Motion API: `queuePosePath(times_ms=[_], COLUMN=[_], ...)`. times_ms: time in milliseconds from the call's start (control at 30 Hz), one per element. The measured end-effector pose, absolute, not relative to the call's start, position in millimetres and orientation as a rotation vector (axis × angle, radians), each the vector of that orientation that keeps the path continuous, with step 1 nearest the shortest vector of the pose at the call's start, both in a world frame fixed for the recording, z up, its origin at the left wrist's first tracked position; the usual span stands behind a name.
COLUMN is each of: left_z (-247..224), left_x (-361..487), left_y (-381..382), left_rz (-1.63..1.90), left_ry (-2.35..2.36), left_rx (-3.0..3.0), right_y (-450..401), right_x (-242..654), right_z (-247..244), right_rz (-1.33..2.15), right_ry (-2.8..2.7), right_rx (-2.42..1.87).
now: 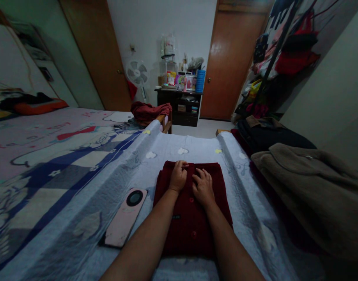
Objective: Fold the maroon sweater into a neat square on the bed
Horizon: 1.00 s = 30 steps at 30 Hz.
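Note:
A dark red buttoned garment [193,218], folded into a neat rectangle, lies on the light blue bedding in front of me. Both of my hands rest on its upper part. My left hand [179,175] is near the top edge, left of the button line, fingers loosely bent and thumb apart from them. My right hand [204,185] lies on the other side of that line, fingers spread and slightly curved on the cloth. Two buttons and a small dark label show between my forearms. To the left of the garment is a pink phone [123,220] with a round black camera ring.
Folded clothes, including a brown fleece jacket [313,187] and a dark navy garment [272,132], are piled on the right. A patterned blanket [79,156] covers the bed at left. Beyond stand a rust-red cloth bundle [149,112], a black cabinet [179,107] and a fan [137,74].

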<state>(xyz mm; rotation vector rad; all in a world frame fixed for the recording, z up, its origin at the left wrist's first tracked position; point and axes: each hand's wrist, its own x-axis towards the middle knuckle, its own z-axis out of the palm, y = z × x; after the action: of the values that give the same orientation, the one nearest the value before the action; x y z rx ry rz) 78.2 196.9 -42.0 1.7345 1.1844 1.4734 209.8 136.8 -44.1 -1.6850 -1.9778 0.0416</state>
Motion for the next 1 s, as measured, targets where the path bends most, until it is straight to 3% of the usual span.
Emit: queuePosePath(times_ms=[467,800,1000], left_z=[-45,-43,-37], left_x=[88,92,94], left_y=[193,182,172], left_rz=[0.963,0.771,0.480], left_ry=[1.348,1.554,1.663], left_rx=[2.414,2.594,2.531], right_y=[143,141,139], right_x=[212,205,204], right_z=[-50,-48,-44], right_rz=[0.047,-0.036,-0.086], right_ry=[-1.763,-1.800,-1.779], right_rx=[-1.743,-1.923,-1.978])
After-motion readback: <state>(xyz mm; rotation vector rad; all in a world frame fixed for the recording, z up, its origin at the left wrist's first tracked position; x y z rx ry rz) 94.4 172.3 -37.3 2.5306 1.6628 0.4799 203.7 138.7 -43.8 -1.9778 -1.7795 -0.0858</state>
